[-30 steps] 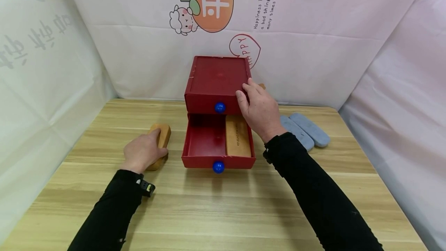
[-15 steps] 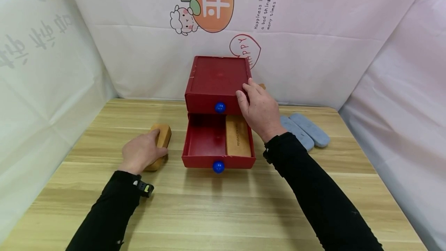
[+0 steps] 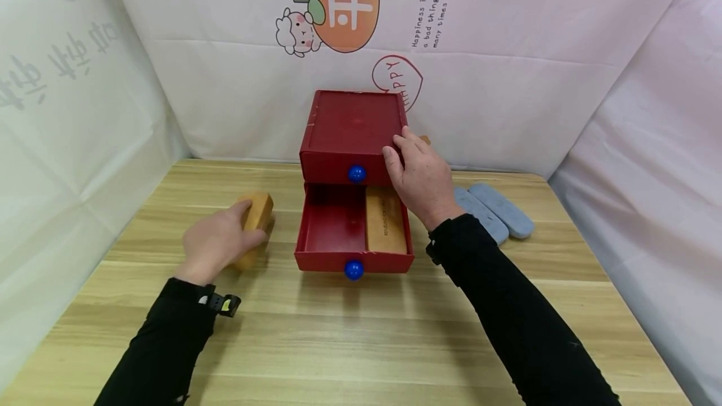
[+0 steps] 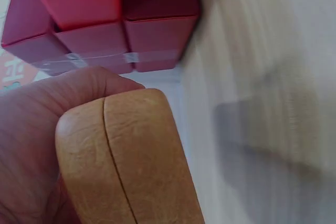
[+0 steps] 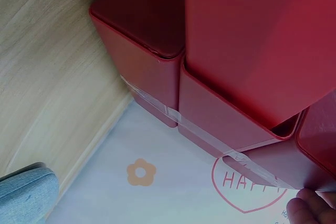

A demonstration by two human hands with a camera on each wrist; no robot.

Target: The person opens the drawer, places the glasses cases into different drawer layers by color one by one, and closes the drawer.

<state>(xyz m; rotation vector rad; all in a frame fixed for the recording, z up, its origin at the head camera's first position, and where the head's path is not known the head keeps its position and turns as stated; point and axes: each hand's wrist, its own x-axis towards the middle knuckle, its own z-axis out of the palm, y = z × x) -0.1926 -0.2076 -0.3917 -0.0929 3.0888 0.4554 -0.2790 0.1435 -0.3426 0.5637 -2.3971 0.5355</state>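
My left hand (image 3: pixel 214 240) grips a tan glasses case (image 3: pixel 259 213), thumb and fingers on its sides. In the left wrist view a seam runs along the case (image 4: pixel 139 153), which looks raised over its shadow on the table. My right hand (image 3: pixel 420 179) rests on the right edge of a red two-drawer box (image 3: pixel 355 121), fingers fairly straight; its fingertips (image 5: pixel 310 208) show at the corner in the right wrist view. The lower drawer (image 3: pixel 321 262) is pulled out. A second tan case (image 3: pixel 385 224) with printed lettering lies along its right side. The upper drawer is pushed in.
Two blue-grey cases (image 3: pixel 502 208) lie side by side on the wooden table (image 3: pixel 350 343), right of the box. A small tan thing (image 3: pixel 425 140) peeks out behind my right hand. White printed cloth (image 3: pixel 225 99) hangs at the back and both sides.
My left hand has shifted left and slightly back, and the tan glasses case has tilted and come up with it. The right hand and the drawers stay as they were.
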